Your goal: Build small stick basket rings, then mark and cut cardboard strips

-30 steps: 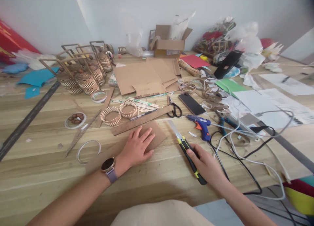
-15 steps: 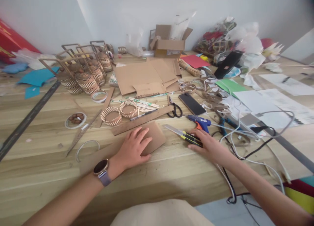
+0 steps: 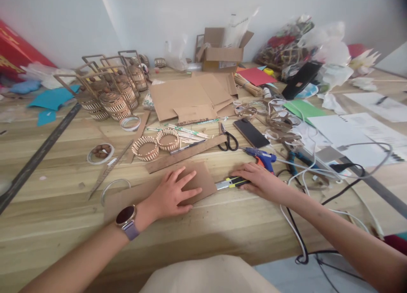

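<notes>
Beside the right hand point(image 3: 259, 182), glue gun point(image 3: 263, 157), scissors point(image 3: 227, 140), cables point(image 3: 295, 229)

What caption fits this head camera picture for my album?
Left hand flat on brown cardboard, right hand on a yellow-black utility knife.

right hand point(image 3: 259, 182) covers most of the utility knife point(image 3: 229, 183), only the blade end pokes out, so can't see the grip on it. left hand point(image 3: 171, 193) hides the middle of the cardboard piece point(image 3: 203, 180). red box point(image 3: 15, 51) is cut off at the left edge, far clutter's too blurry to make out
</notes>
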A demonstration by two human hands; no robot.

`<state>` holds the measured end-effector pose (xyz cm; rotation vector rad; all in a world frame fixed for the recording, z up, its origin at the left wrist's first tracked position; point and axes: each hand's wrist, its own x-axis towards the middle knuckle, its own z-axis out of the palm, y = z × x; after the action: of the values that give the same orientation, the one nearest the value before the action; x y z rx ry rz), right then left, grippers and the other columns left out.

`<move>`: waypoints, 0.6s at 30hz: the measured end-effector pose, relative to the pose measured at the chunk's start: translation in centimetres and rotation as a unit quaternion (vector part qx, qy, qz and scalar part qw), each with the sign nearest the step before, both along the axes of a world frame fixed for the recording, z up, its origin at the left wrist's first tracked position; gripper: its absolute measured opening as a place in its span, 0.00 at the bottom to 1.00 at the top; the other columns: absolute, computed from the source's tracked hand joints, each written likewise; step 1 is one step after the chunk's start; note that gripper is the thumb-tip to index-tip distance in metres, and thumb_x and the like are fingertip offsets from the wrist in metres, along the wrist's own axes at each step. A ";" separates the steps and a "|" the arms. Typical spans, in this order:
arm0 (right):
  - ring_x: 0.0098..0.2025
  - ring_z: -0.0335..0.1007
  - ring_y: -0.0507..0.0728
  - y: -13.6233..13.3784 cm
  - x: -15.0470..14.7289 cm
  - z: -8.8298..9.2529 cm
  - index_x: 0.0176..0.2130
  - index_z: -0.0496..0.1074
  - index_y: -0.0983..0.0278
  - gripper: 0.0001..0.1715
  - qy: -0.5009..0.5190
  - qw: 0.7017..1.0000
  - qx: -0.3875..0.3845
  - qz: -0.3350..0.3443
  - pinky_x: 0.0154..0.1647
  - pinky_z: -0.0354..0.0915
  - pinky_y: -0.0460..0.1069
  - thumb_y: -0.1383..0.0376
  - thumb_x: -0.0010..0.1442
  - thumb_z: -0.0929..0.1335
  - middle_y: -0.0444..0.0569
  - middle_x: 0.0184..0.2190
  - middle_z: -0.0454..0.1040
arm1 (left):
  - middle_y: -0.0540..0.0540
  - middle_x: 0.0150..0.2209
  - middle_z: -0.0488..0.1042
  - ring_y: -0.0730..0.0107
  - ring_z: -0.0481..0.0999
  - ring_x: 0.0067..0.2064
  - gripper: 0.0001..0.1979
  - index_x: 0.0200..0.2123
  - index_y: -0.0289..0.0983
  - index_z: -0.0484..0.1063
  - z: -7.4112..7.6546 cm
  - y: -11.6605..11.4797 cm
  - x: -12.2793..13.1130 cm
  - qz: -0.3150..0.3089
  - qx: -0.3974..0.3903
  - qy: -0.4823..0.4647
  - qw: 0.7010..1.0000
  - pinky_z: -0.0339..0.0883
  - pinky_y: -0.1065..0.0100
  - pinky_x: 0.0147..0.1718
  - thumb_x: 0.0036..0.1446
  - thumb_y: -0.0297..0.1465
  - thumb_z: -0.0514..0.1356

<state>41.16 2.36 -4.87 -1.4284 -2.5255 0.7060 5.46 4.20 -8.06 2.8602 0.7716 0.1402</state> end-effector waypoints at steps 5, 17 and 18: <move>0.54 0.69 0.67 -1.0 -0.4 0.2 0.56 0.73 0.60 0.21 -0.033 0.999 -0.005 0.001 0.55 0.64 0.62 0.62 0.65 0.65 0.58 0.50 0.74 | 0.39 0.70 0.53 0.32 0.50 0.68 0.25 0.64 0.54 0.65 -0.2 0.0 -0.1 -0.005 -0.017 0.004 1.000 0.57 0.36 0.58 0.64 0.42 0.59; 0.50 0.69 0.65 -3.5 -1.0 -1.5 0.62 0.69 0.60 0.26 -0.046 0.998 0.032 -0.037 0.54 0.69 0.61 0.62 0.67 0.63 0.58 0.47 0.73 | 0.44 0.71 0.54 0.33 0.50 0.67 0.25 0.64 0.57 0.65 -0.9 0.6 0.1 0.033 -0.013 -0.002 0.999 0.54 0.35 0.59 0.65 0.45 0.58; 0.50 0.69 0.65 -3.5 -1.0 -1.8 0.62 0.69 0.61 0.26 -0.039 0.998 0.037 -0.034 0.53 0.69 0.61 0.62 0.67 0.63 0.58 0.47 0.73 | 0.45 0.71 0.54 0.33 0.50 0.67 0.25 0.64 0.57 0.64 -1.0 0.6 0.1 0.033 -0.013 -0.002 0.999 0.53 0.36 0.60 0.65 0.46 0.57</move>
<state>40.21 -1.14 -6.63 -1.5377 -2.5172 0.5507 5.56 4.79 -9.02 2.8095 0.8624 0.1428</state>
